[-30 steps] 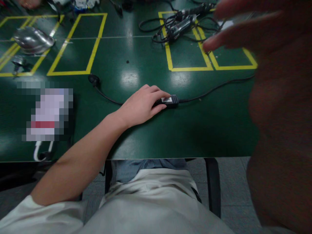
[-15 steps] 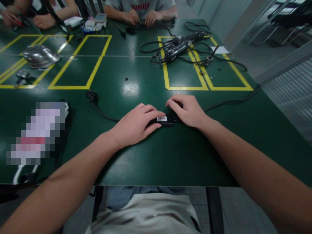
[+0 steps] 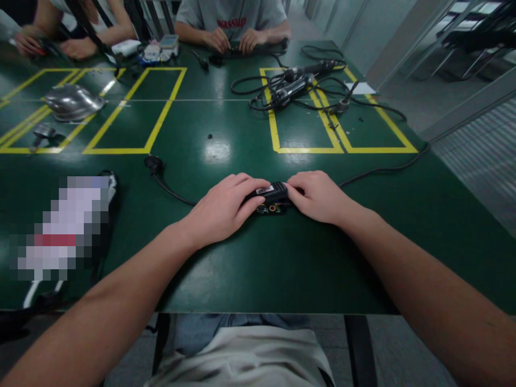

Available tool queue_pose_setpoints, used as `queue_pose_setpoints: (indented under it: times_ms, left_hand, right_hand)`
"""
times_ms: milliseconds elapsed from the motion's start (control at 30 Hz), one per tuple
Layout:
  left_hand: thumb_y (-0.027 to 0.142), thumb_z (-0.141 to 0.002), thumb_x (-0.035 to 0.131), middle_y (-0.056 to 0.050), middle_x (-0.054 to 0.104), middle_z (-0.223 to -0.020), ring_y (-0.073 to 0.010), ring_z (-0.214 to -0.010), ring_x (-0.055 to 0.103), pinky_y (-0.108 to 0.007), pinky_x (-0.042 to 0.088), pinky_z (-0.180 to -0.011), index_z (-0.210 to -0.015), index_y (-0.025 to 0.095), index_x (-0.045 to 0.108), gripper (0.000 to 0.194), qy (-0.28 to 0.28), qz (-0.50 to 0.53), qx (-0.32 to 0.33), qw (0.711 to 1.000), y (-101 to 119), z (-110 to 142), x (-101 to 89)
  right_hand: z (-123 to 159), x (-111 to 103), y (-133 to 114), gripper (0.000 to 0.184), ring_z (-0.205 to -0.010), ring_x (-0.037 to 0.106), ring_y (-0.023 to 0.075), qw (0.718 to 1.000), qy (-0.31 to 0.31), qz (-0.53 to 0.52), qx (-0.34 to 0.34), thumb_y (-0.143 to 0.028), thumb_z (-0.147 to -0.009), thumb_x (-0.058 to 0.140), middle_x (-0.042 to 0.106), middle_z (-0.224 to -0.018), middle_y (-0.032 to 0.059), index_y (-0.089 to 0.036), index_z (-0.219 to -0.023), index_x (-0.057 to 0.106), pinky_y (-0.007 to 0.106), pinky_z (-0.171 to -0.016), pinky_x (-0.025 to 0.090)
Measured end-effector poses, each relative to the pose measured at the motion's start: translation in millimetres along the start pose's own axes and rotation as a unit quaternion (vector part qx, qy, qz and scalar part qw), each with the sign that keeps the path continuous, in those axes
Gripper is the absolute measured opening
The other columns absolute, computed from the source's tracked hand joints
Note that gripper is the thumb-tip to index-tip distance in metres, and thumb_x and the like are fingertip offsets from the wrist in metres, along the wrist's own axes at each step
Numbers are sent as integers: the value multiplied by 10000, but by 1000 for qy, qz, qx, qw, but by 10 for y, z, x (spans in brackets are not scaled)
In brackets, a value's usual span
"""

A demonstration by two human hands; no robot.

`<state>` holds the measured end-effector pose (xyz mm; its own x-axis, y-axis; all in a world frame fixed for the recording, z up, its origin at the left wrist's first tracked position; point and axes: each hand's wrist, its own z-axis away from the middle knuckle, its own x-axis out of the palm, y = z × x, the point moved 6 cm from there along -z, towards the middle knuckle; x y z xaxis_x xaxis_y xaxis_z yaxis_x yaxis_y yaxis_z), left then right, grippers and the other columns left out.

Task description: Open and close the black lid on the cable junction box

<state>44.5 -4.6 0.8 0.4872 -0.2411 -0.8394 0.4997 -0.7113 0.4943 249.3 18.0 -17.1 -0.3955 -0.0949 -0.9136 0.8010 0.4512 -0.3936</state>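
Observation:
A small black plastic cover (image 3: 278, 190) with a white label is tilted up in front of me. Under its near edge a circuit board (image 3: 272, 209) shows on the table. My left hand (image 3: 226, 207) grips the cover's left part between thumb and fingers. At the right end, my right hand (image 3: 318, 194) closes its thumb and fingers on the same cover; its fingertips are partly hidden. From beneath my left hand a black cord runs left to a power plug (image 3: 153, 164). Another black cable (image 3: 374, 171) leads off to the right beyond my right hand.
A pixelated object (image 3: 60, 226) lies at the left. Black handheld tools with coiled cables (image 3: 292, 90) rest inside yellow tape frames at the far right. A shiny metal piece (image 3: 74, 102) sits far left. Two people work across the green table (image 3: 258, 269).
The cover has tilted up from lying flat, exposing the circuit board at its near side. My right hand has come left onto the cover's end. The view has shifted slightly.

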Motion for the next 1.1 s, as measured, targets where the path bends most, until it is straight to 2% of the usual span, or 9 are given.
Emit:
queue_pose_setpoints:
  times_ms: [167, 333, 433, 500, 567, 667, 767, 933, 1100]
  left_hand:
    - [307, -1134, 667, -105, 801, -1337, -305, -1259, 716, -480, 569, -1162, -1412, 204, 751, 308, 75, -40, -103, 991, -201, -19, -115]
    - [247, -1091, 707, -123, 780, -1379, -321, -1270, 714, -508, 567, -1174, -1386, 194, 757, 303, 57, -84, -166, 981, -290, -17, -90]
    - [305, -1108, 671, -160, 739, -1351, -341, -1231, 704, -513, 596, -1096, -1309, 175, 782, 264, 82, -135, -182, 971, -247, 1, -157]
    - [380, -1142, 604, -148, 741, -1157, -338, -1102, 705, -504, 610, -988, -1109, 182, 819, 294, 81, -180, -187, 962, -215, 8, -200]
    - [449, -1166, 540, -124, 710, -953, -327, -968, 695, -489, 601, -887, -913, 201, 820, 452, 39, -212, -178, 960, -199, 3, -181]
    - [522, -1173, 494, -121, 673, -800, -333, -854, 681, -492, 583, -812, -805, 208, 837, 593, -35, -225, -167, 959, -213, -1, -91]
    - [553, -1180, 447, -140, 695, -781, -346, -840, 688, -497, 585, -799, -807, 202, 864, 660, -42, -227, -166, 959, -232, -6, -53]
    - [560, -1185, 406, -135, 697, -759, -340, -835, 695, -494, 594, -803, -796, 208, 860, 694, -1, -185, -169, 968, -228, -14, -103]
    - [565, -1181, 431, -128, 687, -760, -327, -833, 682, -473, 589, -786, -775, 204, 847, 684, -13, -193, -162, 968, -221, -12, -88]
  right_hand:
    - [-4, 19, 14, 466, -667, 516, 206, 1000, -15, 11, 1, -386, -1104, 494, 598, -671, 49, -246, -661, 521, 383, -724, 342]
    - [10, 33, -21, 514, -732, 547, 230, 999, -31, 35, -20, -395, -1149, 480, 597, -699, 58, -238, -674, 596, 394, -773, 378]
    - [15, 52, -33, 521, -761, 553, 241, 997, -36, 60, -19, -380, -1160, 484, 615, -731, 73, -225, -696, 665, 404, -781, 388]
    - [15, 55, -43, 525, -771, 555, 247, 997, -32, 73, -15, -384, -1164, 492, 623, -739, 79, -220, -710, 699, 408, -778, 391]
    - [13, 53, -59, 533, -761, 550, 248, 996, -29, 81, -11, -399, -1168, 500, 619, -731, 79, -223, -709, 709, 411, -768, 387]
    - [11, 44, -82, 549, -742, 542, 247, 996, -25, 84, -4, -426, -1167, 533, 608, -715, 77, -233, -673, 673, 417, -746, 368]
    - [18, 18, -87, 570, -750, 544, 249, 996, -7, 86, -5, -441, -1160, 562, 604, -706, 79, -243, -627, 610, 419, -732, 359]
    - [46, -50, -64, 567, -753, 537, 247, 998, 21, 56, -18, -423, -1157, 545, 596, -700, 73, -248, -618, 568, 418, -740, 359]
    - [44, -40, -66, 564, -743, 522, 239, 998, 6, 49, -27, -423, -1160, 543, 580, -696, 63, -247, -625, 566, 414, -747, 353]
